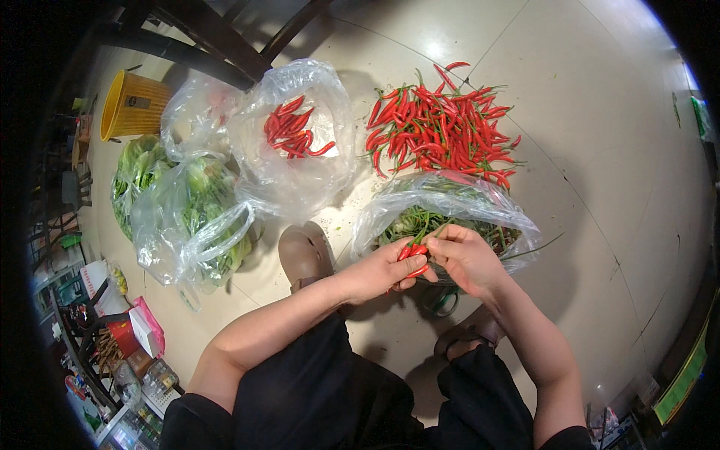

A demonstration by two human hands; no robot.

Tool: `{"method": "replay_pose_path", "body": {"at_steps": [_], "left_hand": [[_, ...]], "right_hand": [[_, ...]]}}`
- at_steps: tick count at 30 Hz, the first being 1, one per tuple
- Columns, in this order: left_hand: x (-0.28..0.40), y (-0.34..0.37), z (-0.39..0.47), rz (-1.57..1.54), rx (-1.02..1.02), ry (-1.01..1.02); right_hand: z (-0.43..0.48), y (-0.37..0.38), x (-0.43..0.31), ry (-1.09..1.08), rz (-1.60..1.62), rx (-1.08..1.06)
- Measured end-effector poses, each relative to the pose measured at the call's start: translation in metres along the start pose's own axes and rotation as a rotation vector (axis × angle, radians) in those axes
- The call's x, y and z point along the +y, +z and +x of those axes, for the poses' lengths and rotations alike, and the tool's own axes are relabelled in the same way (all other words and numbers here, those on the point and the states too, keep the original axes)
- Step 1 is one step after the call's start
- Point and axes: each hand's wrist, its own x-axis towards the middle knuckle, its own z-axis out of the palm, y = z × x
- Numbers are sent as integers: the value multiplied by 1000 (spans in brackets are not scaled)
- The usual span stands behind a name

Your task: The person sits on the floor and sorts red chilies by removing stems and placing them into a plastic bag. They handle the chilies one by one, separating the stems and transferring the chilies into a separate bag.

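Observation:
My left hand (385, 267) holds a few red chili peppers (413, 251), their green stems pointing up and away. Close against them, my right hand (467, 256) pinches at a green stem (441, 229); the fingertips partly hide the contact. Both hands are over the near rim of a clear plastic bag (374, 225) that contains green stems and leafy scraps (419, 216). Beyond this bag, a heap of red chilies with stems (439, 129) lies on the floor. Left of the heap, an open clear plastic bag (326, 180) contains several red chilies (289, 126) with no green stems visible.
Tied plastic bags of leafy green vegetables (211, 191) stand on the tiled floor (607, 169) at left. Behind them are a yellow bin (135, 107) and dark furniture legs (208, 34). A green loop-shaped handle (447, 304) shows below my hands, between my shoes (306, 253).

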Motion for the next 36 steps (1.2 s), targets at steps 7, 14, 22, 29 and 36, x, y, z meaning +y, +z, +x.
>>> {"method": "replay_pose_path", "body": {"at_steps": [7, 14, 22, 29, 36], "left_hand": [[5, 0, -6, -87, -120, -58], [2, -1, -3, -47, -100, -101], [-2, -6, -5, -264, -152, -177], [2, -4, -4, -54, -191, -237], [9, -10, -5, 79, -283, -281]], "right_hand": [[-3, 5, -10, -46, -187, 124], [-1, 10, -5, -91, -530, 23], [2, 2, -6, -19, -33, 88], [-3, 15, -8, 27, -577, -38], [5, 5, 4, 239, 12, -28]]}}
